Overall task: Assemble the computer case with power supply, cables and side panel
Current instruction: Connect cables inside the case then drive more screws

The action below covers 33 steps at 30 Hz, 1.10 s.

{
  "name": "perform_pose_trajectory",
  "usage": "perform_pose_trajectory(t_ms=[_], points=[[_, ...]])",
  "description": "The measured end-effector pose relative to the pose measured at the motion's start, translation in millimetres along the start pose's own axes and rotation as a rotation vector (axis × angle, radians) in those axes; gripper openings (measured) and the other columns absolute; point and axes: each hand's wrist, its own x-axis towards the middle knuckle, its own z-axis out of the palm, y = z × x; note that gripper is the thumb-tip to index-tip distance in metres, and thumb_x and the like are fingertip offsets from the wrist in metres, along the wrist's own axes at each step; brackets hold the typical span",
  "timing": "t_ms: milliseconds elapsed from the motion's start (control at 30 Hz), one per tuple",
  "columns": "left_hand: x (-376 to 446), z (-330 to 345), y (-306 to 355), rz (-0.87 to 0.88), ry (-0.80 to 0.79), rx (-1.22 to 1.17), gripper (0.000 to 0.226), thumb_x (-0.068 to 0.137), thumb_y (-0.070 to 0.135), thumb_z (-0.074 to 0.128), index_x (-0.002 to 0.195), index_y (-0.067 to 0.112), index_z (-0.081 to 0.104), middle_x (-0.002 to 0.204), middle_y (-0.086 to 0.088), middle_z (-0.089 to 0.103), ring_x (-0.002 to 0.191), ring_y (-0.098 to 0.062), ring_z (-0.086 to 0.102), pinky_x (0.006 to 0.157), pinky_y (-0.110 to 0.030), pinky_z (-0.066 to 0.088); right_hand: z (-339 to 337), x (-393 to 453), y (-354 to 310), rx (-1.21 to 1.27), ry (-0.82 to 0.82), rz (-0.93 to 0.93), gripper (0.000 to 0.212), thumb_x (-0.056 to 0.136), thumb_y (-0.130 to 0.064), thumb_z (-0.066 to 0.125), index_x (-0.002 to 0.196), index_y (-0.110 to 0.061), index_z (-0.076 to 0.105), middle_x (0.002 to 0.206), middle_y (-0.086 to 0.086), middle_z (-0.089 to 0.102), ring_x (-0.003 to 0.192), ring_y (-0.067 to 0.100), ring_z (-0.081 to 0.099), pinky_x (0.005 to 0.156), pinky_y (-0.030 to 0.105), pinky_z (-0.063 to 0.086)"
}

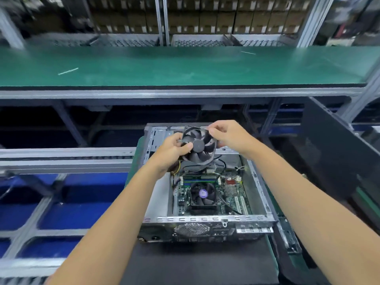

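Black mat (197, 262) under open case (205, 220); both grips (174, 149) (228, 134) hold fan (199, 146); green bench (185, 66) beyond.

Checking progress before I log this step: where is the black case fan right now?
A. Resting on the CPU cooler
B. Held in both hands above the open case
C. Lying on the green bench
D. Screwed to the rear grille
B: the left hand and right hand grip the case fan by its frame, above the open case.

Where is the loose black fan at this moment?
In the head view, the fan is held up between the left hand and right hand, above the far end of the open case.
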Motion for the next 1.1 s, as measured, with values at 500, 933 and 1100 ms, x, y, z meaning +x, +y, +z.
perform_pose_trajectory(t_ms=[500, 933, 1100], points=[[-19, -3, 3, 0.054, -0.023, 0.11, 0.031, 0.076, 0.028, 0.076, 0.098, 0.009, 0.063, 0.085, -0.008, 0.061, 0.079, -0.022, 0.055, 0.076, -0.038, 0.043, 7, -14, 5, -0.136, -0.094, -0.196, 0.02, 0.094, -0.011, 0.065, 0.106, -0.026, 0.07, 0.1, -0.013, 0.066, 0.09, -0.001, 0.06, 0.076, 0.006, 0.042], [-4, 7, 0, 0.216, -0.021, 0.212, 0.036, 0.072, 0.0, 0.079, 0.093, 0.028, 0.073, 0.112, 0.018, 0.065, 0.109, -0.005, 0.058, 0.099, -0.029, 0.043, -13, -15, 27, 0.071, -0.152, -0.099, 0.045, 0.077, -0.033, 0.081, 0.119, -0.04, 0.064, 0.127, -0.009, 0.056, 0.116, -0.002, 0.051, 0.097, 0.029, 0.047], [-4, 7, -3, 0.334, 0.049, 0.428, 0.037, 0.071, 0.004, 0.081, 0.086, 0.037, 0.071, 0.127, 0.015, 0.056, 0.125, -0.001, 0.04, 0.102, -0.018, 0.026, -16, -8, 39, 0.181, -0.067, 0.086, 0.036, 0.086, -0.05, 0.067, 0.119, -0.044, 0.055, 0.13, -0.015, 0.047, 0.127, 0.008, 0.045, 0.095, 0.03, 0.036]])
